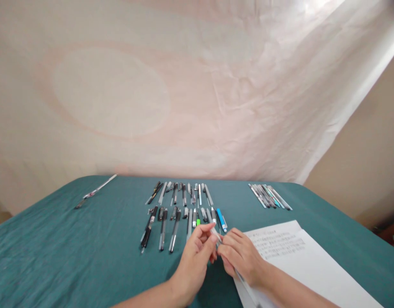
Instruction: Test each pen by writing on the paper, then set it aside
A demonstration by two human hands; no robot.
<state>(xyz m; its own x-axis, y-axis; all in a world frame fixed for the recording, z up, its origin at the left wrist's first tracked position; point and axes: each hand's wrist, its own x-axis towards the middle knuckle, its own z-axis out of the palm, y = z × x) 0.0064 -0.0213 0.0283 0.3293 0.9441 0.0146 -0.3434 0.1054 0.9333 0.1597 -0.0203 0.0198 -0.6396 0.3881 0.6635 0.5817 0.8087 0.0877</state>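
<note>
I can't read the handwriting (277, 246) on the paper (322, 269); it's a grey blur, and the sheet's near end is cut off. The right hand (242, 252) and its forearm cover part of it. Just left of the paper, fingers hide the middle of a pale pen (246, 285), and the left hand (197, 252) hides a clear pen's (189, 220) lower end. Beyond the paper, the bundled pens (270, 196) overlap too finely to count. Well right of it, a brown object (392, 231) is blurred and cut off.

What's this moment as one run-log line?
left hand: on pale slim piece; right hand: same piece; paper: by right hand; pens: in rows
</note>
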